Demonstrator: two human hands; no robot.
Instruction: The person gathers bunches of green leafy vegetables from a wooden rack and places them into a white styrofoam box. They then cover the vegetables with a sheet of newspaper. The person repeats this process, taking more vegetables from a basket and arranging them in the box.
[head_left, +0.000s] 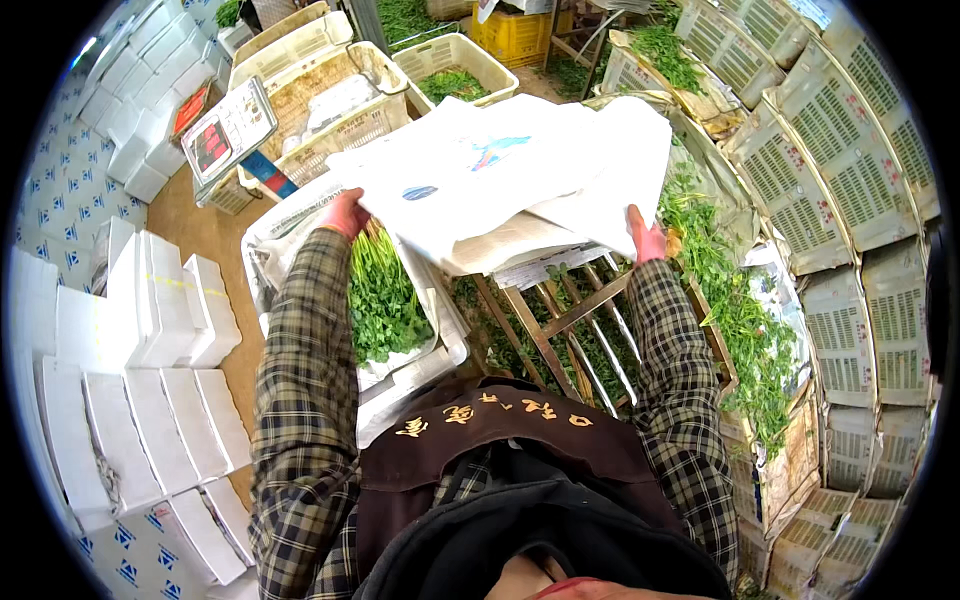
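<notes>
A large white sheet (525, 172) with a blue printed design stretches out in front of me, one edge in each hand. My left hand (346, 214) grips its near left corner, above a lined white crate (450, 330). Inside that crate lies a bundle of leafy green stalks (386, 300), partly covered by my left sleeve. My right hand (646, 234) pinches the sheet's right edge. More pale sheets (502, 244) show beneath it, over a metal-barred rack (570, 322); whether they are separate sheets or folds, I cannot tell.
A digital scale display (217, 146) stands at the left, beside cream plastic crates (345, 135). White foam boxes (165, 300) are stacked along the left. Loose greens (742, 322) cover the right side, before a wall of stacked slatted crates (832, 150). A yellow crate (510, 37) sits at the back.
</notes>
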